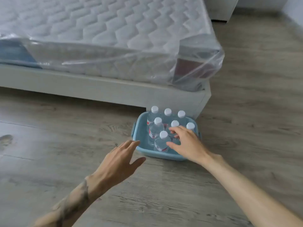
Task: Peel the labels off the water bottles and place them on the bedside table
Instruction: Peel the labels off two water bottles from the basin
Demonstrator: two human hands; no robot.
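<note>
Several clear water bottles (161, 142) with white caps and red-and-white labels stand upright in a light blue plastic basket (140, 128) on the floor by the bed corner. My right hand (185, 142) hovers over the basket's right side with fingers spread, beside the nearest bottle, holding nothing. My left hand (120, 158) is open just left of the basket's front corner, fingertips near its rim. No bedside table is clearly seen.
A white bed frame (98, 89) carries a mattress (106, 30) wrapped in clear plastic, right behind the basket. Grey wood-look floor (246, 128) spreads all around. A white piece of furniture (219, 10) stands at the far top right.
</note>
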